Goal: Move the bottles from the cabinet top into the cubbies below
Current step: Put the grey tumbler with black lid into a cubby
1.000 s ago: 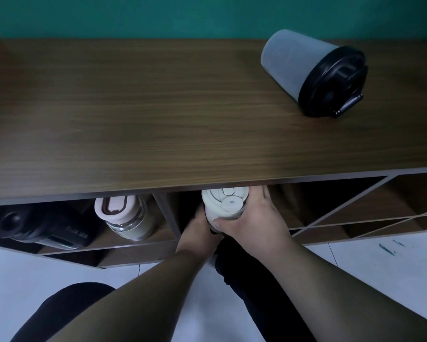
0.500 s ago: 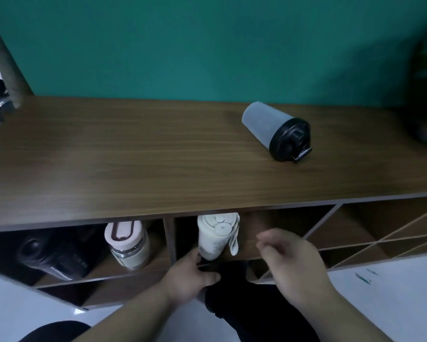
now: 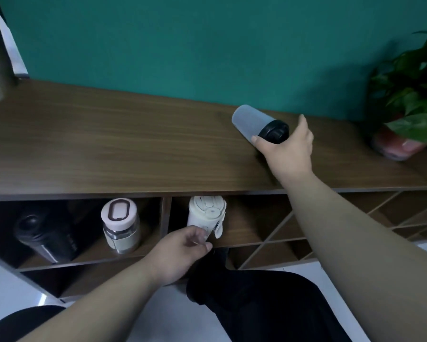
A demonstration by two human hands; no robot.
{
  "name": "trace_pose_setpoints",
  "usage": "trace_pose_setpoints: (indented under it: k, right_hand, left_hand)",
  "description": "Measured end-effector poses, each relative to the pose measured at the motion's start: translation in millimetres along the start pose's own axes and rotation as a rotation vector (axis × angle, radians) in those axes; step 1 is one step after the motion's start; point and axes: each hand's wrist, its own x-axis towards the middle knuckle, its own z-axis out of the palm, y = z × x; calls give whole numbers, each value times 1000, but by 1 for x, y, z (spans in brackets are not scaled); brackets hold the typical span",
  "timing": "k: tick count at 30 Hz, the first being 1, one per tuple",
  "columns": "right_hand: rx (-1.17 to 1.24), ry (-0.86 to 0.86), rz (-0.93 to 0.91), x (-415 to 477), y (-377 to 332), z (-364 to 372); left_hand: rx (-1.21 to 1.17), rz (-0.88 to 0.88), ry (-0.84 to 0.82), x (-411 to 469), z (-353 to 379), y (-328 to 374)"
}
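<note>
A grey shaker bottle (image 3: 248, 119) with a black lid lies on its side on the wooden cabinet top (image 3: 123, 149). My right hand (image 3: 289, 149) spreads around its lid end, thumb under the body, fingers apart. A cream bottle (image 3: 206, 214) stands in the second cubby. My left hand (image 3: 183, 250) is at its base, fingertips touching its lower side. In the left cubby (image 3: 155, 248) stand a black bottle (image 3: 44, 235) and a glass bottle (image 3: 121, 225) with a pale lid.
A potted plant (image 3: 410, 95) stands at the right end of the cabinet top. Diagonal-divided cubbies (image 3: 331, 225) lie to the right, below. A teal wall runs behind. My dark trouser legs (image 3: 257, 304) are in front of the cabinet on a white floor.
My right hand has let go of the cream bottle and risen to the shaker bottle on the cabinet top. The left hand has stayed at the cream bottle's base. The view has pulled back.
</note>
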Motion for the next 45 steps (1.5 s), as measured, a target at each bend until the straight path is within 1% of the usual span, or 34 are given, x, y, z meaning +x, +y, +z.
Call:
trace_pose_setpoints:
  k: [2,4,6,8,10,14,18,21,23,26,29,33,35,37,41,42,43,45]
  right_hand:
    - [-35,-22,19,13,-1,8]
    - [-3,-48,67,21,3,15]
    - [35,-36,104,24,7,18]
    - [47,-5,91,22,10,20]
    - [49,-11,62,12,12,17]
    - [153,-111,3,-32,20,-5]
    - [236,-214,-92,-81,39,-49]
    - [273,-346,-166,-97,64,-84]
    - [214,-440,-237,-98,80,-102]
    - [31,-587,-366,-94,97,-112]
    - [-119,-727,-462,-88,108,-104]
    - [-146,-786,-508,-81,121,-83]
    - [-142,-800,-475,-79,130,-71]
    - [-128,-777,-378,-80,141,-56]
    - [-22,-562,-13,-82,162,-22]
    - [6,-510,53,-79,167,-16]
    - [12,-476,87,-75,171,-9]
    - [-12,-472,110,-65,179,4]
  left_hand:
    - [-19,-2,-29,1,0,0]
    - [12,-1,-39,2,0,1]
    - [37,10,-36,1,-1,1]
    - [56,25,-31,1,-2,3]
    - [58,43,-21,1,-2,4]
    - [56,89,-10,3,2,7]
    - [-50,125,-36,-3,8,11]
    - [-130,186,-78,-7,15,14]
    - [-177,203,-112,-9,21,15]
    - [-216,187,-184,-7,35,14]
    - [-62,173,-183,3,55,14]
    - [64,126,-169,26,87,1]
    - [90,99,-133,38,100,-10]
    - [112,68,-75,50,112,-17]
    - [87,5,19,79,131,-27]
    - [63,-11,41,86,135,-28]
    - [32,-28,57,92,139,-28]
    - [-6,-53,97,105,146,-30]
